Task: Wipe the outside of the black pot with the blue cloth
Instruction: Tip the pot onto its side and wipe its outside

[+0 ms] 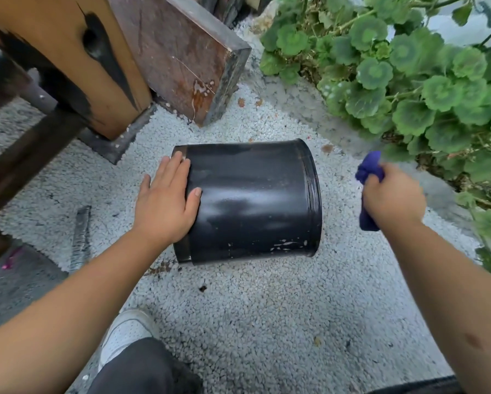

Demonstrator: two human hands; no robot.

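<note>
Fingers (176,166) of the left hand (164,203) are lying flat and spread on the black pot (252,203), pressing near its left end, gripping nothing. That pot is resting on its side on the pebbled ground (252,308), its flared rim pointing away from those fingers toward the right hand (392,197). Fingers of the right hand are curling tightly around the blue cloth (369,169), which is sticking out above and below the fist, held clear of the pot, just beyond its rim. Green leafy plants (409,81) are growing past the cloth, and wooden posts (82,52) are standing beyond the left fingers.
</note>
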